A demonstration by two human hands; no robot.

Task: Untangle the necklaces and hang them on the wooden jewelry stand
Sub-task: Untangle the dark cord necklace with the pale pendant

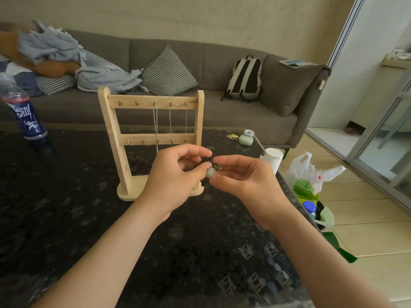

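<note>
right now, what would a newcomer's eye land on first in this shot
The left hand and right hand meet at centre frame, pinching a dark cord necklace with a pale green bead. Just behind them a pale wooden jewelry stand rises from the dark patterned table, thin silver chains hanging from the right-side hooks of its top bar.

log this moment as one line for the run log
step: untangling | left hand: pinches dark cord necklace | right hand: pinches it near pale green pendant | wooden stand: upright, silver chains on top-rail hooks
</note>
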